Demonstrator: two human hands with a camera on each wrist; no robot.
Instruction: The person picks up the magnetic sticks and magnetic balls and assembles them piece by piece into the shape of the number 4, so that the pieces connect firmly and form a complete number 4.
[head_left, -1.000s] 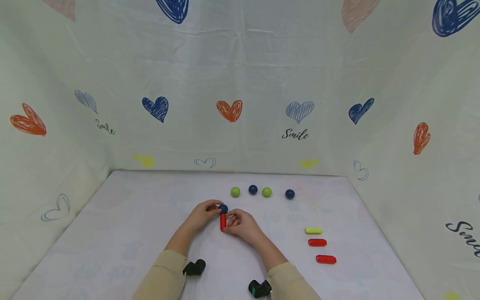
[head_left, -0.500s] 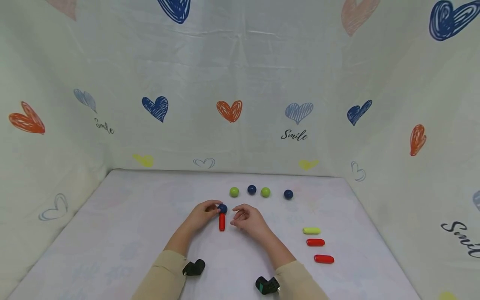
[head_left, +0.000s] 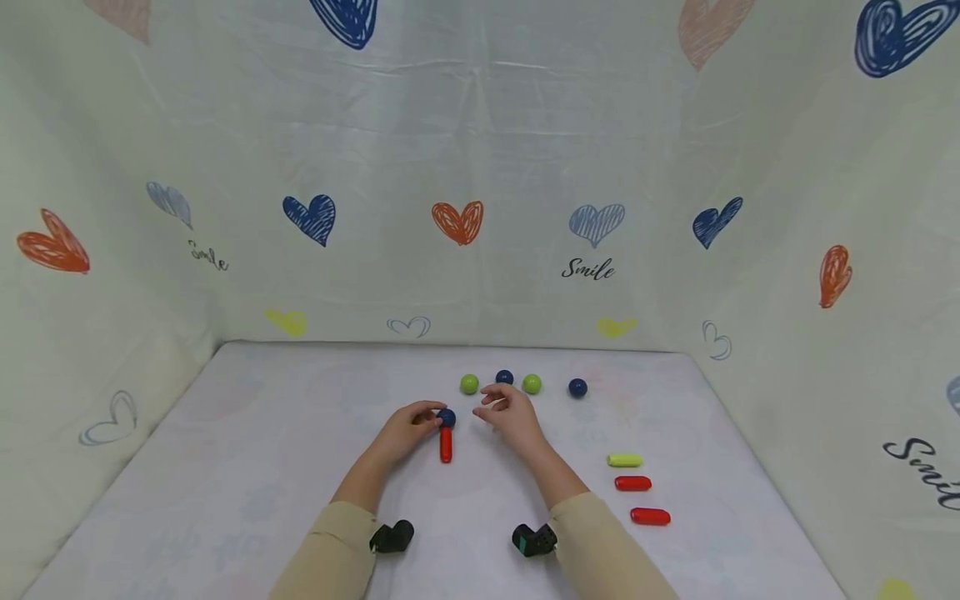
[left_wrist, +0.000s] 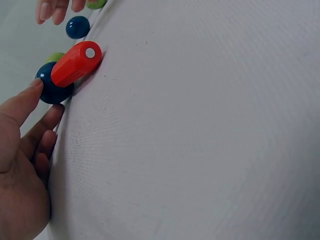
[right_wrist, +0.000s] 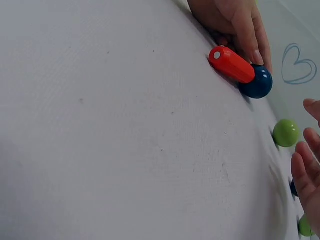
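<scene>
My left hand point(head_left: 405, 429) pinches a dark blue ball point(head_left: 448, 418) between thumb and fingers. Against the ball's near side a short red rod point(head_left: 446, 447) lies on the table, pointing toward me; its free end shows a small pale disc in both wrist views. To the right, my right hand point(head_left: 513, 421) holds nothing, its thumb and fingers apart and loosely bent. Just beyond that hand stand a green ball point(head_left: 469, 384), another blue ball point(head_left: 505, 377) that it partly covers, and a second green ball point(head_left: 532, 384).
Farther right sits one more blue ball point(head_left: 577, 387). Toward the right side lie a yellow rod point(head_left: 624, 460), a red rod point(head_left: 633, 483) and another red rod point(head_left: 650, 517), roughly parallel. A heart-print cloth point(head_left: 525, 292) hangs along the table's far edge.
My right hand has let go of the red rod and moved away to the right and forward, toward the row of balls. My left hand keeps its pinch on the blue ball.
</scene>
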